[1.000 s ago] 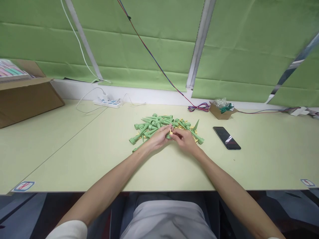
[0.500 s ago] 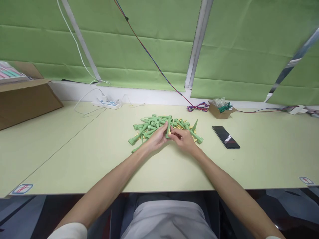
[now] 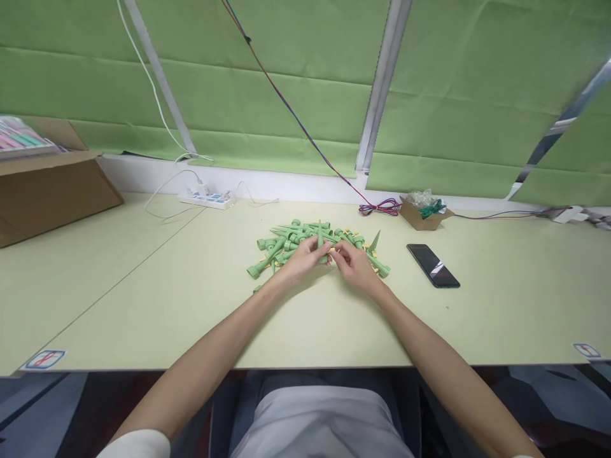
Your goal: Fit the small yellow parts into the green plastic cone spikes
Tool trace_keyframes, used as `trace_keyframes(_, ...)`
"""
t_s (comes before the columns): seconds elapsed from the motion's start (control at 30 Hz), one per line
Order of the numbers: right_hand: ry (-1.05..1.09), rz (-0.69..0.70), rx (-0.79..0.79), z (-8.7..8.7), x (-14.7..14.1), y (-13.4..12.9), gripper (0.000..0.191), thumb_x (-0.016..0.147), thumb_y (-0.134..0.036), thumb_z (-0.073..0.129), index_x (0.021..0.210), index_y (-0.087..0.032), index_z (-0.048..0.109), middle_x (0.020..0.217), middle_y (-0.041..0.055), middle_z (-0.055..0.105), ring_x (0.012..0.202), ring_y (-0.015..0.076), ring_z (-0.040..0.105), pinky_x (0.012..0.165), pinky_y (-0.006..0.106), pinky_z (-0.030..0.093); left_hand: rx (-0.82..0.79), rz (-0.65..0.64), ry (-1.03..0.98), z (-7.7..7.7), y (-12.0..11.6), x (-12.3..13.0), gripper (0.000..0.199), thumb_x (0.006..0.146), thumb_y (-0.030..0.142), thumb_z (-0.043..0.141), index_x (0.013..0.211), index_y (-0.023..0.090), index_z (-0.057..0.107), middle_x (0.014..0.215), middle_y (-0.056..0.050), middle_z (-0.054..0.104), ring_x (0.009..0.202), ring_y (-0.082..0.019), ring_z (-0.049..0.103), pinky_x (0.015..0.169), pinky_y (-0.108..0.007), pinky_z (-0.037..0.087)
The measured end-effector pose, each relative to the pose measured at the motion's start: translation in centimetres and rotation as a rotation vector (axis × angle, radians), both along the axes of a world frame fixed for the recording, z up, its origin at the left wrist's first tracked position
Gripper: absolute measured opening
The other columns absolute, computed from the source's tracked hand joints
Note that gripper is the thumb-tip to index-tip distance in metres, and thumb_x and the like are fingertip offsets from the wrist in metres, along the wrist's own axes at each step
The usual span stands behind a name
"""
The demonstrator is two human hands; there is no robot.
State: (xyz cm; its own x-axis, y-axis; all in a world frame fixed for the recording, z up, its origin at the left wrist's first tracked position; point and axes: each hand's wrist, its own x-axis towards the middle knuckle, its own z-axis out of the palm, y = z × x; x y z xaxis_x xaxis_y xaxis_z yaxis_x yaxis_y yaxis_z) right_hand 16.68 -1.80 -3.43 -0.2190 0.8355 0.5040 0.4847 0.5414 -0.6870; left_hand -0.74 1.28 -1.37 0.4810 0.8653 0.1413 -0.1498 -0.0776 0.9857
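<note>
My left hand (image 3: 305, 259) is closed around a green plastic spike (image 3: 321, 234), its pointed end up. Pinched in the fingers of my right hand (image 3: 354, 264) is a small yellow piece (image 3: 333, 250), held against the side of the spike near its lower end. Whether the piece sits in the spike cannot be made out. Just beyond both hands lies a pile of green spikes (image 3: 267, 257) with wide capped ends, and small yellow pieces (image 3: 373, 249) are scattered among them. My hands cover part of the pile.
A black phone (image 3: 433, 266) lies right of the pile. Behind it stands a small carton (image 3: 422, 219) with plastic bags, beside bundled wires (image 3: 380, 207). A power strip (image 3: 207, 199) is at the back left, and a large cardboard box (image 3: 55, 197) stands far left on the table (image 3: 157, 305).
The spike in my left hand has turned, so its pointed end now shows upward. My right fingers stay at its side with the yellow piece. The view has shifted slightly.
</note>
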Motion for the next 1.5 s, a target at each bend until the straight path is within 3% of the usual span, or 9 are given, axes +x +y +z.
trace_keyframes(0.2, -0.030, 0.060, -0.014, 0.1, 0.0, -0.1, 0.025, 0.105, -0.036, 0.045, 0.087, -0.024, 0.057, 0.075, 0.0001, 0.069, 0.054, 0.0153, 0.049, 0.063, 0.030, 0.038, 0.166, 0.027, 0.108, -0.7, 0.5, 0.0, 0.042, 0.086, 0.057, 0.070, 0.081, 0.019, 0.054, 0.074, -0.001, 0.063, 0.069, -0.015, 0.061, 0.074, -0.032, 0.049)
trace_keyframes(0.43, -0.057, 0.072, 0.001, -0.1, 0.2, 0.1, 0.028, 0.105, -0.033, 0.045, 0.084, -0.023, 0.061, 0.076, -0.0002, 0.068, 0.057, 0.0152, 0.047, 0.064, 0.030, 0.038, 0.259, 0.057, 0.209, -1.0, 0.6, 0.0, 0.038, 0.091, 0.055, 0.063, 0.082, 0.020, 0.052, 0.072, 0.000, 0.061, 0.066, -0.016, 0.059, 0.070, -0.032, 0.046)
trace_keyframes(1.1, -0.080, 0.074, -0.042, -0.3, 0.4, 0.6, 0.030, 0.103, -0.034, 0.044, 0.084, -0.021, 0.063, 0.075, 0.0007, 0.065, 0.061, 0.0158, 0.047, 0.063, 0.029, 0.035, 0.305, 0.106, 0.282, -0.6, 0.2, 0.1, 0.032, 0.094, 0.049, 0.058, 0.079, 0.021, 0.050, 0.067, 0.000, 0.061, 0.064, -0.016, 0.057, 0.068, -0.031, 0.044)
trace_keyframes(1.2, -0.093, 0.016, -0.048, -0.2, 0.7, 0.8, 0.033, 0.103, -0.040, 0.044, 0.081, -0.022, 0.059, 0.068, -0.0012, 0.057, 0.059, 0.0156, 0.045, 0.061, 0.029, 0.032, 0.282, 0.132, 0.279, -0.7, 0.4, 0.1, 0.031, 0.093, 0.047, 0.059, 0.079, 0.021, 0.050, 0.066, 0.001, 0.060, 0.062, -0.016, 0.058, 0.067, -0.032, 0.044)
trace_keyframes(1.33, 0.060, -0.173, -0.019, -0.1, 1.3, 1.2, 0.037, 0.103, -0.051, 0.045, 0.080, -0.023, 0.054, 0.061, -0.0034, 0.046, 0.057, 0.0156, 0.042, 0.058, 0.029, 0.031, 0.307, 0.218, 0.343, -0.7, 0.4, 0.3, 0.031, 0.093, 0.043, 0.058, 0.074, 0.022, 0.047, 0.063, 0.001, 0.056, 0.061, -0.017, 0.056, 0.065, -0.032, 0.042)
trace_keyframes(1.5, 0.111, -0.177, -0.010, 0.0, 1.2, 1.1, 0.036, 0.101, -0.053, 0.048, 0.086, -0.022, 0.058, 0.063, -0.0028, 0.050, 0.056, 0.0155, 0.044, 0.057, 0.029, 0.033, 0.557, 0.253, 0.581, -1.1, -0.3, 0.8, 0.025, 0.093, 0.033, 0.057, 0.073, 0.020, 0.052, 0.069, -0.001, 0.058, 0.067, -0.018, 0.052, 0.066, -0.031, 0.038)
